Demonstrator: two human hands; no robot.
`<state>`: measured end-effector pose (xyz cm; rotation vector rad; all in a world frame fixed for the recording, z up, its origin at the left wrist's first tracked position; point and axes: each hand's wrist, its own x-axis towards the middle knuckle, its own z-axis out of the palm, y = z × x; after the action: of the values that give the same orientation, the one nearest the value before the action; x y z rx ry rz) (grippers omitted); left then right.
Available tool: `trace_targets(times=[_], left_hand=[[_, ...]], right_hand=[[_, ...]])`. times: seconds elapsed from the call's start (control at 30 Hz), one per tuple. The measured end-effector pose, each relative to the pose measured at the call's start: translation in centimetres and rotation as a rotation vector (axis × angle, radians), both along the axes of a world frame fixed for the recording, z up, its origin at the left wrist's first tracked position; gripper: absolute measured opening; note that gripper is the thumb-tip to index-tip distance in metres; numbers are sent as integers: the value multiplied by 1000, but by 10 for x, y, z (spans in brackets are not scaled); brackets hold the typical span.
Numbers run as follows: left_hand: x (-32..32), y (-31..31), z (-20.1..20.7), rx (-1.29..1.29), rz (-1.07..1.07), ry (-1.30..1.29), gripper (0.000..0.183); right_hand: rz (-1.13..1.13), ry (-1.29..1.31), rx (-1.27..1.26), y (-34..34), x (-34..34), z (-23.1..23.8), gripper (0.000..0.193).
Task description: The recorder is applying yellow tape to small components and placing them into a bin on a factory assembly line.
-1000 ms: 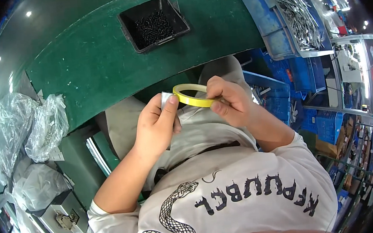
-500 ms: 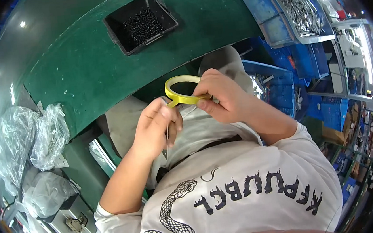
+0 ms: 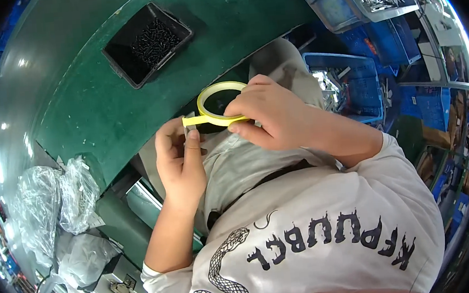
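Observation:
My right hand (image 3: pixel 276 112) pinches the near right side of a roll of yellow tape (image 3: pixel 203 100), fingers above and thumb below. From the roll a short length of tape stretches left to my left hand (image 3: pixel 180 159). Closed between that hand's thumb and fingers is a thin, pale grey flat strip (image 3: pixel 190 129), mostly hidden by the fingers; its exact kind is not clear. The tape's loose end lies across the upper part of this strip. Both hands are over my lap, just off the near edge of the table.
On the green table (image 3: pixel 103 116) stands a black bin (image 3: pixel 122 70) of small black parts. At the upper right, a blue bin (image 3: pixel 340 11) holds metal pieces; a blue crate (image 3: pixel 361 91) sits below. Clear plastic bags (image 3: pixel 39 205) lie at the left, above a grey metal box (image 3: pixel 113 288).
The tape's free length now runs straighter and lies across the strip. My left hand has turned, thumb up; the roll has shifted slightly left. The whole view has shifted too.

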<state>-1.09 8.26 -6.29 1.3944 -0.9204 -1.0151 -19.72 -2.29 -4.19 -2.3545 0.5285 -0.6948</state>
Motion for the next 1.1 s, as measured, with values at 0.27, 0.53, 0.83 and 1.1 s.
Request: trace_targets(times=[0.27,0.53,0.83,1.1], left_hand=[[1,1,4,-47,-24,69,29],[3,1,3,-49,-51,127,29],[-1,3,6,-9,7,-44,54],[9,1,8,-28,-4,-549,44]], right_hand=[[-12,31,7,0,2,2,24],[-29,10,-32,0,2,0,26],[-15,-12,23,0,4,2,24],[-2,2,52,1,5,4,26]])
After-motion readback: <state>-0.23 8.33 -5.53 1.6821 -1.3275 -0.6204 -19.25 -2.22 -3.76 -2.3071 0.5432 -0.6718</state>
